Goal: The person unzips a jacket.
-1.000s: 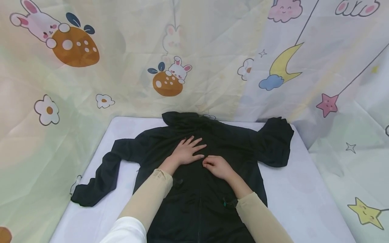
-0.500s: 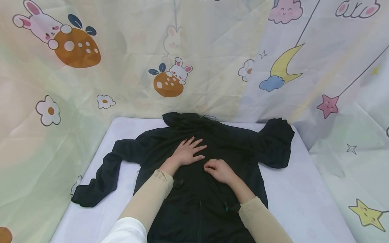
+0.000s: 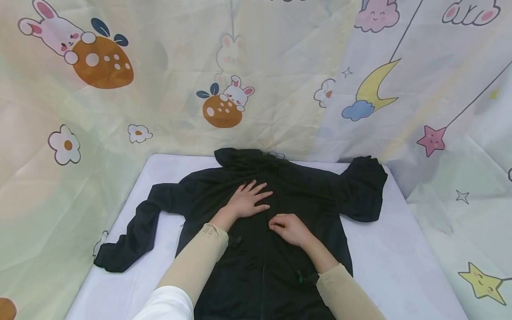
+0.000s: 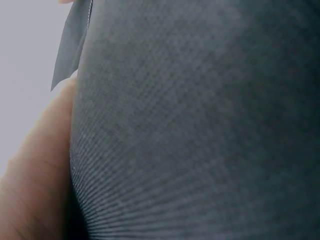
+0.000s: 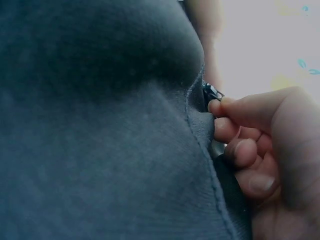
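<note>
A black zip-up jacket (image 3: 316,195) lies front up on the table, its collar (image 3: 244,158) at the far end. My left hand (image 3: 246,202) rests on its chest with the fingers spread; in the left wrist view black cloth fills most of the picture. Just right of and nearer than it, my right hand (image 3: 292,229) is at the front zipper (image 3: 263,280). The right wrist view shows its thumb and forefinger pinching a small metal zipper pull (image 5: 214,92) beside a stitched cloth edge, the other fingers curled below.
The jacket's left-hand sleeve (image 3: 140,231) bends down towards the table's left edge. Its other sleeve (image 3: 362,189) is bunched at the far right. The white table (image 3: 400,262) is backed by a printed cloth curtain (image 3: 280,58) on the far side and both sides.
My right hand has slid a short way down the jacket front, towards me, with the zipper pull. My left hand has stayed in place on the chest.
</note>
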Demonstrator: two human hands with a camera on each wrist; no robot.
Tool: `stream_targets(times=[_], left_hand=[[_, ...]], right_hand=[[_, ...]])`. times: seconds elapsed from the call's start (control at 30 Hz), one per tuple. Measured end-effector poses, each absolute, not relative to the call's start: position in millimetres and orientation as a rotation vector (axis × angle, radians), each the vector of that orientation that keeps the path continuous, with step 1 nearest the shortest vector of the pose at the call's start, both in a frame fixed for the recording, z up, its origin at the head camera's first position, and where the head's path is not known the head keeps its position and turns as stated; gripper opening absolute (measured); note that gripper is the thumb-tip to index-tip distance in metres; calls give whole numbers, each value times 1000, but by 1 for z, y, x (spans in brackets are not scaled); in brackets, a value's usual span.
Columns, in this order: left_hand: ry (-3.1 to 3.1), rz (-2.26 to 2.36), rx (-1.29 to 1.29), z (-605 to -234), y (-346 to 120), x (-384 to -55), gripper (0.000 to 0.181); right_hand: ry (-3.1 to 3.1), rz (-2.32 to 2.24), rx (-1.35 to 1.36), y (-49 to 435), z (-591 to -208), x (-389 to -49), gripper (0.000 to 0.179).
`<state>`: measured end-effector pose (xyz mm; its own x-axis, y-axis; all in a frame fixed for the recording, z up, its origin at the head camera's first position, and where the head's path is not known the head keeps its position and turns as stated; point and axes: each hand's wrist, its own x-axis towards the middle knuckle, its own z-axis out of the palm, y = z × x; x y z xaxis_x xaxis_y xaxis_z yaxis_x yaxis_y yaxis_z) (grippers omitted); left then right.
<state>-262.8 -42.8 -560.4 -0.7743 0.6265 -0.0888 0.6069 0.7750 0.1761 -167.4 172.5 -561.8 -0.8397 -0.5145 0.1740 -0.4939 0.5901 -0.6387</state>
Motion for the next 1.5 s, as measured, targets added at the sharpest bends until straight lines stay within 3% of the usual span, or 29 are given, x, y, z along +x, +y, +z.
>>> stream_targets(times=[0.47, 1.5], left_hand=[[2827, 197, 996, -565, -43, -265, 60], [2834, 184, 986, -567, -43, -266, 61]], right_hand=[[2764, -1156, -960, 175, -563, -161, 9], [2613, -1290, -865, 177, -567, -139, 10]])
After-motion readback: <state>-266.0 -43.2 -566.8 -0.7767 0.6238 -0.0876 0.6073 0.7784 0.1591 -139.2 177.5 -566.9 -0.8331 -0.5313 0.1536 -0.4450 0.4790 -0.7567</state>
